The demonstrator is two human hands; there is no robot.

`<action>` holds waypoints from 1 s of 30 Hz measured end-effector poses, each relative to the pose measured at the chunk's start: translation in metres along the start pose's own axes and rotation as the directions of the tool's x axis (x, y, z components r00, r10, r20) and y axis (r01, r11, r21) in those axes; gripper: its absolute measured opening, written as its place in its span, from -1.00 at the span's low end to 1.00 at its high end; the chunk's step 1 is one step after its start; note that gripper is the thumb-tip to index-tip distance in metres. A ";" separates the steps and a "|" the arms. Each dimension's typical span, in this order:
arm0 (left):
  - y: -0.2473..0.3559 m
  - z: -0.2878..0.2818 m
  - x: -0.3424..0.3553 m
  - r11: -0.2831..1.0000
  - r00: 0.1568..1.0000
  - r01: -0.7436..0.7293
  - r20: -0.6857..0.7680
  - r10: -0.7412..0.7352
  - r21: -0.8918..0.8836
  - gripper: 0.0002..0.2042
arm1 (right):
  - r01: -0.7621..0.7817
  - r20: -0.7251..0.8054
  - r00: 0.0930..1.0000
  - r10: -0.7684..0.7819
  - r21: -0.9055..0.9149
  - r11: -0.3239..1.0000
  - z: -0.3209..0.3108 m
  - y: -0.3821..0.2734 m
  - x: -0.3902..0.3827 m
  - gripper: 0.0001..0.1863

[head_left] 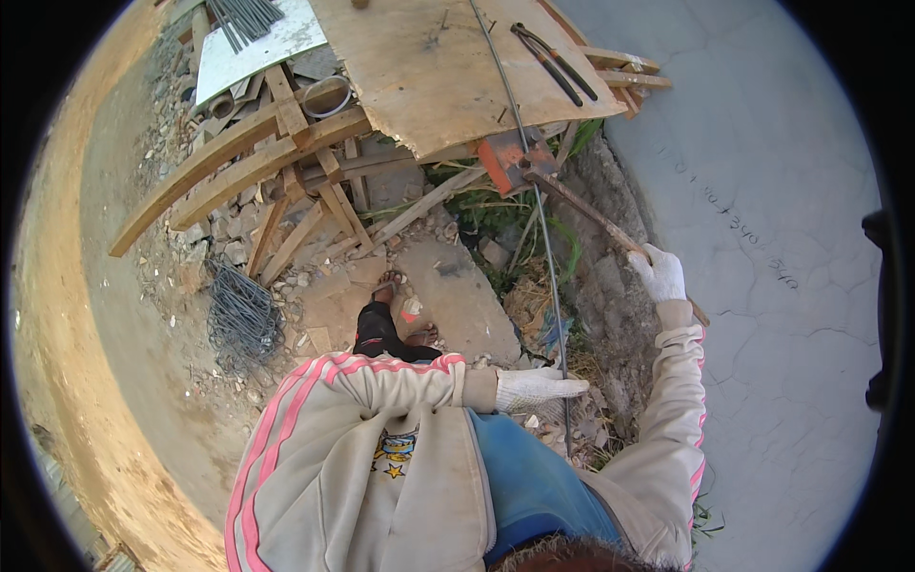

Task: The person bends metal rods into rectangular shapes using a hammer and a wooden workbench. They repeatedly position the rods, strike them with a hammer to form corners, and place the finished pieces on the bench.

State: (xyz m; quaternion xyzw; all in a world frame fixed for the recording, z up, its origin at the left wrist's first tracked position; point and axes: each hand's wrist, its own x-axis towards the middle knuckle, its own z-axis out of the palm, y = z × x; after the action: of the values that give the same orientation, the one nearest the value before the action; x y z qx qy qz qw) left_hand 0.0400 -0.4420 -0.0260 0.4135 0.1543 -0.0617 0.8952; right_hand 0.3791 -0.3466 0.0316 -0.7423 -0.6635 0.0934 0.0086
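Place: open-air building site
Ground (124,276): rubble (195,272), concrete slab (453,286), weeds (571,254)
Worktop (396,86): plywood, rough timber beams (267,162) alongside
Metal: long rod (548,248), bundled rods (243,21), tangled wire (243,315)
Right side: grey cracked surface (762,372), probably a wall, bent by the lens

A long, thin, dark grey metal rod (551,257) runs across the tabletop (410,76) and beyond its near edge, passing an orange block (500,164); a rusty lever (593,214) slants rightward from the block.

The left hand (540,390) stretches rightward; the right hand (660,274) curls farther forward.
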 end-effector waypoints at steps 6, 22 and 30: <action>-0.021 0.008 0.018 0.984 0.996 -0.082 -0.050 0.075 -0.156 -0.47 | -0.007 0.010 1.000 0.007 0.001 1.000 -0.002 0.001 -0.001 -0.45; -0.035 0.012 0.014 0.918 0.988 -0.145 -0.014 0.151 -0.370 -0.51 | -0.011 0.043 0.999 0.015 -0.077 0.997 -0.016 -0.016 -0.007 -0.34; -0.044 0.010 0.008 0.889 0.992 -0.121 -0.021 0.125 -0.442 -0.52 | -0.179 -0.182 0.974 0.136 -0.245 0.953 0.010 0.055 -0.048 -0.52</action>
State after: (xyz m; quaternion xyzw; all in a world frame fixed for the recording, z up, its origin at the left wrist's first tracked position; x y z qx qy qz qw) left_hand 0.0398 -0.4782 -0.0542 0.2081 0.1341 0.0300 0.9684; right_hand 0.4268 -0.4012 0.0201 -0.7929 -0.6054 -0.0554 -0.0420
